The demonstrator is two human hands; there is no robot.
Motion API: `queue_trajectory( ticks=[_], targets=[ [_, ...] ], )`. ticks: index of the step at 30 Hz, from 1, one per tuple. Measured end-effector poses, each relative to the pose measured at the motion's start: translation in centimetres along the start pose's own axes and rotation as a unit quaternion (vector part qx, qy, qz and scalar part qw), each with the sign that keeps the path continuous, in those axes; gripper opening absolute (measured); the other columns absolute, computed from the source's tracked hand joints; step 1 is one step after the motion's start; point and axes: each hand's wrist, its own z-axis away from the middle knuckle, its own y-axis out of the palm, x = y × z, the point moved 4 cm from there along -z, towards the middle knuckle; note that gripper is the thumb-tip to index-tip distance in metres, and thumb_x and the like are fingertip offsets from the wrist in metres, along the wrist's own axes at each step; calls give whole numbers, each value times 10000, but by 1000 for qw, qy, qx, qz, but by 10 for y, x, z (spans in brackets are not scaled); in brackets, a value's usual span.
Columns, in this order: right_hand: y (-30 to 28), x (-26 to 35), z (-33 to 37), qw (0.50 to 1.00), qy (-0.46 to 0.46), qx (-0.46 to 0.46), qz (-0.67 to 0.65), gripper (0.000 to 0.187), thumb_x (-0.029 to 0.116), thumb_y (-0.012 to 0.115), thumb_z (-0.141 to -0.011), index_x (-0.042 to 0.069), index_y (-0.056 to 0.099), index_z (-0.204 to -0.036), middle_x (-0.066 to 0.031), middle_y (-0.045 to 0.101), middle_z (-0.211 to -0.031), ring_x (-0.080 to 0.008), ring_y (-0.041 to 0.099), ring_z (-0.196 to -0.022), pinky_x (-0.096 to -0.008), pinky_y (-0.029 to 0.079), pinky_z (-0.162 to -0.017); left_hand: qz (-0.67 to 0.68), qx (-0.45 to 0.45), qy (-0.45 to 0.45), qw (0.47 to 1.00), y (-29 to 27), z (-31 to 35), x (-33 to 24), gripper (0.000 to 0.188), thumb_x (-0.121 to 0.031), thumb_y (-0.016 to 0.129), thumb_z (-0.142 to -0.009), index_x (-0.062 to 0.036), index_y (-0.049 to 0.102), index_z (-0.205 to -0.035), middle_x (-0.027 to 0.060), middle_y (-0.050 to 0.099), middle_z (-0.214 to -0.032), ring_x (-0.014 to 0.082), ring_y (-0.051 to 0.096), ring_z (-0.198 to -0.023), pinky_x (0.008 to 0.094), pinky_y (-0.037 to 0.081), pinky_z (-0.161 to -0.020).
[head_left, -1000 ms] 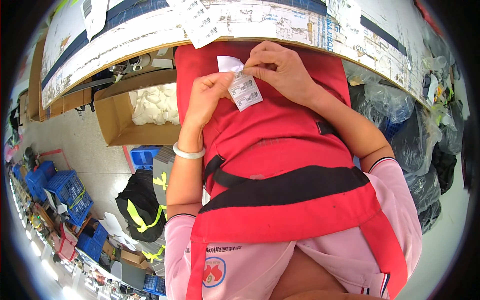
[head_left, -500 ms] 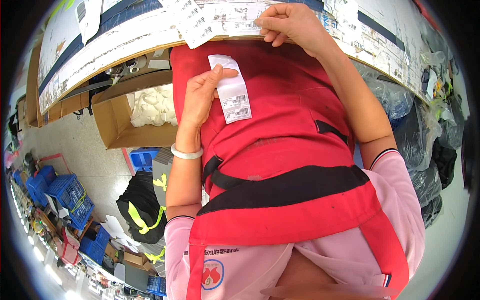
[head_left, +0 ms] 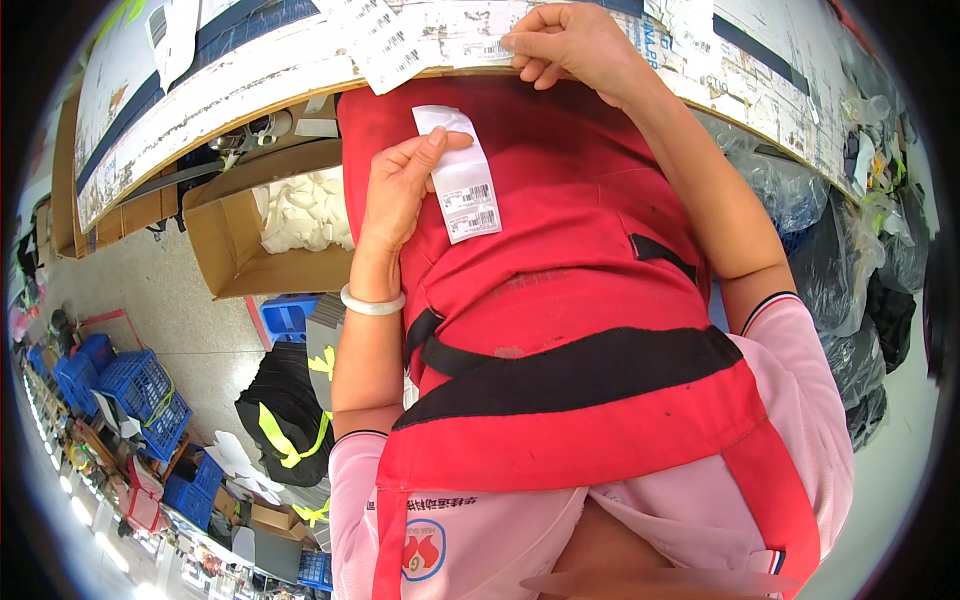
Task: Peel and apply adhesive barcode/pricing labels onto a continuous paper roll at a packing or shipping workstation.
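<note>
My left hand (head_left: 405, 185) is closed on a strip of white labels (head_left: 462, 190), thumb across its upper part. Printed barcodes show toward the strip's lower end, which hangs in front of a red apron. At the table's near edge my right hand (head_left: 570, 50) is pinched, its thumb and forefinger at the right end of a small white barcode label (head_left: 480, 52) on the tabletop. How much of that label lies between the fingertips is hidden. Just left of it, a larger sheet of barcode labels (head_left: 378, 48) hangs slightly over the edge.
The worn white table (head_left: 240, 85) spans the top of the view. Below its left part stands an open cardboard box (head_left: 225, 235) of cream-coloured pieces. Black bundles with yellow-green ties (head_left: 285, 415) and blue crates (head_left: 150, 400) stand at left. Plastic bags (head_left: 830, 270) crowd the right side.
Both hands have shifted only slightly, my right one a little up and left. The label strip stays in my left hand.
</note>
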Motion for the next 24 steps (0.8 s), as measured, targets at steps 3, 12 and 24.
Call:
queue_trajectory(
  ticks=[3,12,24],
  targets=[
    [1,0,1,1000,0,2,-4,157,117,632,-871,-37,620,-845,-104,651,-706,-147,623,-559,-242,516,-490,5,2,-1,1000,-1,0,1,334,-275,549,-955,29,681,-990,73,676,-836,105,625,-710,227,510,-641],
    [2,2,2,1000,-7,-6,16,160,114,616,-873,-45,620,-855,-106,650,-704,-148,622,-552,-243,515,-488,5,2,0,1000,0,1,0,333,-272,549,-955,33,677,-997,77,675,-841,106,626,-713,226,511,-642],
    [4,2,3,996,-29,-23,83,210,184,616,-881,-24,635,-880,-70,644,-722,-119,614,-586,-225,508,-515,19,-1,-11,1000,0,0,0,344,-251,513,-973,56,662,-1016,100,678,-857,123,644,-728,243,532,-647]
  ],
)
